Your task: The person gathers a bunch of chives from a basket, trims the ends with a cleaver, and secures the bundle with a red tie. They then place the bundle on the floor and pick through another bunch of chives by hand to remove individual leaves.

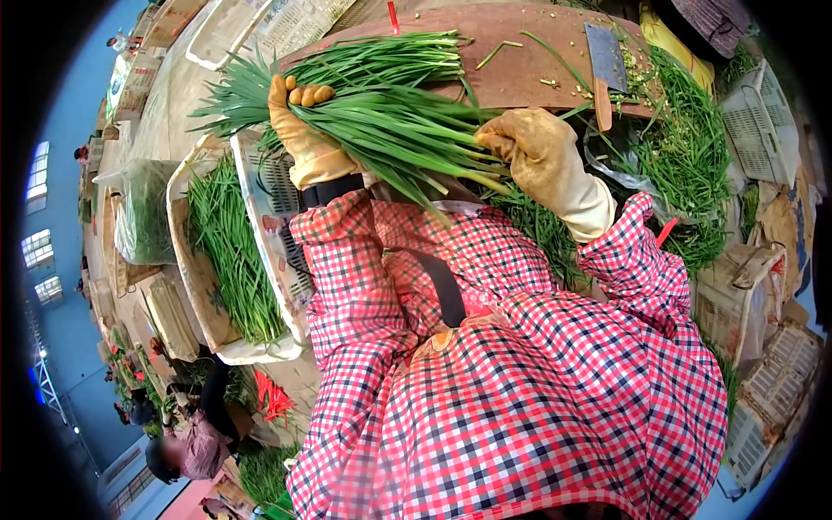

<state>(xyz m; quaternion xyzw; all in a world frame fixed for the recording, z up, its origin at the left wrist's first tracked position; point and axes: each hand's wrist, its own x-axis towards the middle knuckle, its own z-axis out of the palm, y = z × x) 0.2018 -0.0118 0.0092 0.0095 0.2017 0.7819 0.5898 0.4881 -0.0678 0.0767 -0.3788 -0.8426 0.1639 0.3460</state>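
My left hand [303,130], in a stained tan glove, is wrapped around a bunch of garlic chives [394,130], its fingertips showing over the leaves. The leaf tips fan out to the left and the pale stem ends point right. At those ends my right hand [537,156], gloved too, is closed with its fingertips pinching the stems. A second pile of garlic chives [390,56] lies on the brown board [511,26] just beyond. Farther right on the board rests a cleaver [605,65], its wooden handle towards me, beside cut stem bits.
A white crate [277,251] of garlic chives stands at my left, near a clear plastic bag [143,208] of greens. Loose green trimmings [693,147] are heaped at the right, beside a grey crate [761,121]. Red ties [273,396] lie on the floor. Another person [204,442] is at lower left.
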